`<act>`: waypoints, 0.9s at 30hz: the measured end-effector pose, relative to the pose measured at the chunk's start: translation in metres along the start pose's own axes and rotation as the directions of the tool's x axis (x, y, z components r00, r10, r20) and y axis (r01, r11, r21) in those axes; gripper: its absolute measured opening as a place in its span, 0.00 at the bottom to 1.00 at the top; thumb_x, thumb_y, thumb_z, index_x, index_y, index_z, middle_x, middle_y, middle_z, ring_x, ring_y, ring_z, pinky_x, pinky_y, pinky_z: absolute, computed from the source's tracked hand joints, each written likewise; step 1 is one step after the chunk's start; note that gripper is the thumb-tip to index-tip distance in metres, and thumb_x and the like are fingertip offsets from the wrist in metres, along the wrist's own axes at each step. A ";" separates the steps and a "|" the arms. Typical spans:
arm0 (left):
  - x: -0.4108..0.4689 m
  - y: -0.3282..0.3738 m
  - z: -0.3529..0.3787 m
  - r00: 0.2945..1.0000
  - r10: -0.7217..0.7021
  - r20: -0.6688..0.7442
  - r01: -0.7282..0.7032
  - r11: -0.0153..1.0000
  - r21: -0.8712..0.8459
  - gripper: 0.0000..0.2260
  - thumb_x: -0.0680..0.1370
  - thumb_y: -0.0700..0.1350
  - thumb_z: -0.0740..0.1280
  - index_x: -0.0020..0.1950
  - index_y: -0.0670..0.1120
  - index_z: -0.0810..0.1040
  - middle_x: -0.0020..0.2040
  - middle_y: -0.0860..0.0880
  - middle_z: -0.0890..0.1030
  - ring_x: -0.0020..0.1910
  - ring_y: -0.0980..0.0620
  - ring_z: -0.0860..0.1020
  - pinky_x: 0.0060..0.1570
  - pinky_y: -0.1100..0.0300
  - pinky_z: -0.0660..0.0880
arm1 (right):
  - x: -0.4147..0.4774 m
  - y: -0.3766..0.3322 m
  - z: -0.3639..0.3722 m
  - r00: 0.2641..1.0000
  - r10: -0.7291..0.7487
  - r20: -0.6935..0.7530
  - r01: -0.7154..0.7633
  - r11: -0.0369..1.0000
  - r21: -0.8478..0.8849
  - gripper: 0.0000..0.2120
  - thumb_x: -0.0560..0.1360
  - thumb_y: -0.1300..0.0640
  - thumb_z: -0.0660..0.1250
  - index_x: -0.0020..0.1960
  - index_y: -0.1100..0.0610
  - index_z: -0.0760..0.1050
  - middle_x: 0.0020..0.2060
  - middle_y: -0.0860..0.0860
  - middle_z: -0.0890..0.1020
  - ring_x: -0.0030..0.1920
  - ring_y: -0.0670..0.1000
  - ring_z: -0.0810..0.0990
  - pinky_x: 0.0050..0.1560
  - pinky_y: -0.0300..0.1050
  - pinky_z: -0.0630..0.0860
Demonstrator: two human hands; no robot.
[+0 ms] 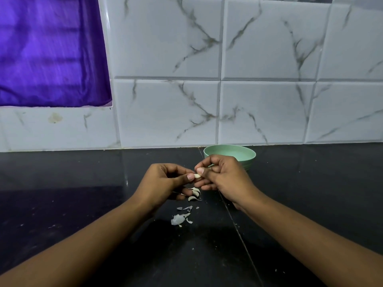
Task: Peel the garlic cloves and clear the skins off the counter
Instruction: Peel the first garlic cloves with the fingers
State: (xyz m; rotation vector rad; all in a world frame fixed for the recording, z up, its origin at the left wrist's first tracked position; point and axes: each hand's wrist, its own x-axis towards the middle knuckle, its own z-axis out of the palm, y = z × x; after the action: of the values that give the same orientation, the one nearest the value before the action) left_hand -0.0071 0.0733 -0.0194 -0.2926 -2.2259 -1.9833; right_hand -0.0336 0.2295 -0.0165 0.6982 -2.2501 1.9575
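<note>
Peeling time: the left hand (163,181) and right hand (223,175) both pinch one garlic clove (197,176) just in front of the green bowl (251,160). More cloves (194,194) and loose skins (179,217) lie on the worktop (83,183), further from the bowl. Next, probably, pull its skin off

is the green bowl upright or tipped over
Upright. The green bowl stands on its base on the counter, rim level and facing up; the right hand hides part of its front.

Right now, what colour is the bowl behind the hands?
Pale green; the bowl shows best in the head view.
</note>
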 end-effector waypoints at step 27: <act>0.002 0.007 -0.009 0.988 -0.149 0.051 0.156 0.967 -0.199 0.02 0.73 0.40 0.69 0.44 0.43 0.81 0.33 0.52 0.81 0.26 0.55 0.79 0.24 0.64 0.74 | -0.004 -0.023 -0.024 0.989 -0.070 0.129 0.095 0.976 -0.198 0.05 0.71 0.61 0.72 0.41 0.64 0.79 0.29 0.53 0.83 0.29 0.47 0.82 0.34 0.34 0.76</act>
State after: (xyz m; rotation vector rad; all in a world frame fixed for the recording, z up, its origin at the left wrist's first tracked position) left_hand -0.0071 0.0656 -0.0114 -0.1846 -2.1269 -2.3087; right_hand -0.0269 0.2517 0.0077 0.8903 -2.4039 1.6589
